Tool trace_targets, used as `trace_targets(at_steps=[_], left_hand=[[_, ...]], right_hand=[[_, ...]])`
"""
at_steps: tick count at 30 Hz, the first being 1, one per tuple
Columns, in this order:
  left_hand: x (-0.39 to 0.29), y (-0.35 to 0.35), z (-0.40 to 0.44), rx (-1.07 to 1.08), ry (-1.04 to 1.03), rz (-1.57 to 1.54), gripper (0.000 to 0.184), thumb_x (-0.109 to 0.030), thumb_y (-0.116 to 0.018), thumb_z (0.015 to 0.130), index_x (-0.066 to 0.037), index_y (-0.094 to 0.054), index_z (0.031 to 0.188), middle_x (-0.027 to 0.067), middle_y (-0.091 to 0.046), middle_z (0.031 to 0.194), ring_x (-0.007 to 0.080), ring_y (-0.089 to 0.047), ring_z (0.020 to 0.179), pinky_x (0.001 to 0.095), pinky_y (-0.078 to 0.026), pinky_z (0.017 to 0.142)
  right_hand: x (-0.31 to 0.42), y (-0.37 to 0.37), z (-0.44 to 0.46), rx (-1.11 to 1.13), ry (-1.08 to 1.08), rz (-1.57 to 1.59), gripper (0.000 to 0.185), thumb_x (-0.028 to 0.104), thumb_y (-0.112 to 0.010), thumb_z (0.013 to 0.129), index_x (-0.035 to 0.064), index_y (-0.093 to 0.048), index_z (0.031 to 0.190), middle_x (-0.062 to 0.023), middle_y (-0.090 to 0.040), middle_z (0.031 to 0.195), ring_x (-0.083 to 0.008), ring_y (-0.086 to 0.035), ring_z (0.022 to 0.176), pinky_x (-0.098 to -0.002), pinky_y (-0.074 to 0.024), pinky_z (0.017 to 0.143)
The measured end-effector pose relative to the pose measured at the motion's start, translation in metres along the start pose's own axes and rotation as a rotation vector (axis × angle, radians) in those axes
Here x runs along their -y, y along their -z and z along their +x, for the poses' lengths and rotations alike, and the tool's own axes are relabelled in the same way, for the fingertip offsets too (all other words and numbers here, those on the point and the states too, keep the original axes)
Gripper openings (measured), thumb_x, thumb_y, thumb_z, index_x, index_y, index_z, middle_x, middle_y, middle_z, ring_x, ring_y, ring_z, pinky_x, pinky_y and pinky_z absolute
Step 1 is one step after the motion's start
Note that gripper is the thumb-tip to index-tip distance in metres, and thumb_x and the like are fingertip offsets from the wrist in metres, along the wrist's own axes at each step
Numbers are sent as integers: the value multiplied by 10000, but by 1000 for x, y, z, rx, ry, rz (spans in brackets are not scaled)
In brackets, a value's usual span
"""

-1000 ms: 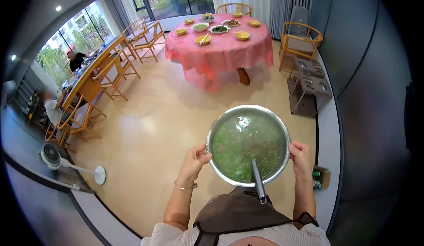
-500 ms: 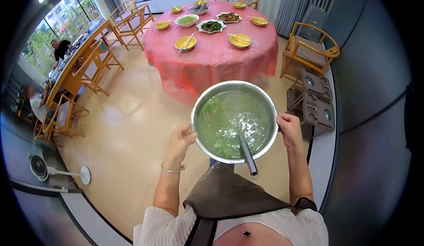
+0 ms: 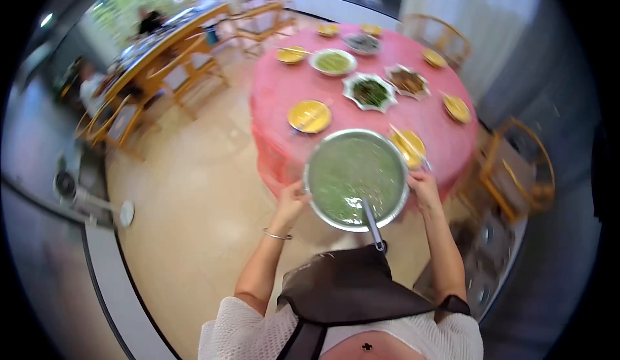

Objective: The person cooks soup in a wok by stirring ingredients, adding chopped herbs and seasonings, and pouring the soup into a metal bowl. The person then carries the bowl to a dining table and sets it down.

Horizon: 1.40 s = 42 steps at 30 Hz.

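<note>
A wide steel basin of soup (image 3: 349, 159), cloudy with green bits in it, is held level in front of my body. My left hand (image 3: 294, 198) grips its left rim, and my right hand (image 3: 423, 187) is closed on the right side. A ladle (image 3: 372, 224) leans out over the near rim, its bowl sunk in the soup. Just beyond the basin is the round table with a pink plastic cover (image 3: 271, 114); the basin overlaps its near edge in view. Two yellow plates (image 3: 310, 116) with chopsticks lie closest to the basin.
Serving dishes, including leafy greens (image 3: 369, 93), brown food (image 3: 407, 81) and a pale green dish (image 3: 333, 62), stand on the table. A wooden chair (image 3: 516, 166) is at right, a fan (image 3: 71, 185) at left. Two people sit by a long counter (image 3: 161, 56).
I have come closer to the table, which now looks larger and sits farther right in view. Both hands still hold the basin, and the view has turned somewhat left.
</note>
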<state>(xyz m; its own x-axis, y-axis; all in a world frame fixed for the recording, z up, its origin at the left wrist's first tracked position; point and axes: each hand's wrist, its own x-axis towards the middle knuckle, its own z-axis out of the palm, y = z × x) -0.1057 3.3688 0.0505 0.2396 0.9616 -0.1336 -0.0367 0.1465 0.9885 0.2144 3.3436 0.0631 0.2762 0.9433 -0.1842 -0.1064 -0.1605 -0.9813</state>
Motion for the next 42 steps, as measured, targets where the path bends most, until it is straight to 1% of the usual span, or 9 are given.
trace_targets(at_steps=[12, 14, 16, 18, 21, 27, 32, 35, 42], left_hand=[[46, -69, 108, -383, 86, -57, 367, 64, -477, 738, 18, -494, 1102, -2, -552, 839, 57, -489, 703, 195, -412, 632], [44, -70, 113, -436, 197, 240, 272, 63, -502, 723, 37, -530, 992, -1, -519, 741, 77, -483, 672, 212, -403, 602], [57, -66, 119, -477, 109, 115, 214, 36, -524, 721, 27, -544, 933, -40, -420, 651, 59, -405, 599, 207, -352, 529], [54, -61, 117, -442, 131, 112, 274, 47, -508, 732, 25, -529, 1004, -47, -413, 654, 52, -409, 606, 194, -370, 547], [48, -61, 111, -353, 130, 98, 335, 24, -490, 759, 20, -498, 1094, -25, -518, 738, 55, -463, 644, 197, -415, 614], [28, -70, 116, -388, 246, 2, 365, 4, -492, 779, 15, -458, 1142, -11, -534, 811, 35, -449, 655, 172, -376, 582], [-13, -78, 113, -404, 270, 520, 395, -62, -541, 773, 16, -454, 1150, 60, -554, 884, 108, -522, 763, 228, -432, 665], [-66, -130, 108, -756, 56, 642, 343, -46, -537, 784, 16, -478, 1115, 69, -553, 916, 137, -540, 787, 234, -431, 714], [-100, -293, 143, -185, 33, -11, 291, 5, -487, 802, 41, -481, 1090, 146, -558, 1000, 209, -550, 921, 298, -430, 820]], right_hand=[[-25, 29, 227, 431, -165, -254, 63, 8, -579, 673, 33, -567, 617, 19, -480, 551, -75, -406, 458, -225, -303, 420], [-37, 31, 247, 464, -239, -343, 63, 11, -578, 668, 35, -569, 611, 17, -471, 545, -76, -400, 461, -242, -297, 413], [-46, 32, 265, 599, -66, -426, 73, 60, -586, 686, 41, -582, 616, 26, -477, 553, -70, -404, 481, -240, -302, 423], [-57, 26, 270, 695, 267, -36, 79, 85, -602, 684, 13, -606, 653, 27, -505, 569, -50, -413, 495, -221, -311, 420], [-36, 26, 258, 569, -24, -287, 245, 88, -598, 625, 24, -432, 457, 59, -312, 445, -67, -285, 416, -301, -228, 376], [-19, 33, 268, 734, -88, -417, 164, 110, -577, 635, 19, -531, 507, -18, -451, 432, -101, -404, 388, -289, -318, 379], [-2, 83, 317, 270, -146, -335, 177, 140, -577, 718, -1, -583, 611, -35, -552, 558, -103, -498, 477, -236, -410, 441], [1, 123, 351, 125, -246, -107, 145, 108, -561, 731, -22, -582, 673, -72, -585, 641, -134, -531, 521, -243, -453, 493], [-31, 161, 439, -85, -446, 330, 158, 3, -502, 750, -84, -488, 881, -166, -543, 789, -227, -550, 630, -316, -496, 525]])
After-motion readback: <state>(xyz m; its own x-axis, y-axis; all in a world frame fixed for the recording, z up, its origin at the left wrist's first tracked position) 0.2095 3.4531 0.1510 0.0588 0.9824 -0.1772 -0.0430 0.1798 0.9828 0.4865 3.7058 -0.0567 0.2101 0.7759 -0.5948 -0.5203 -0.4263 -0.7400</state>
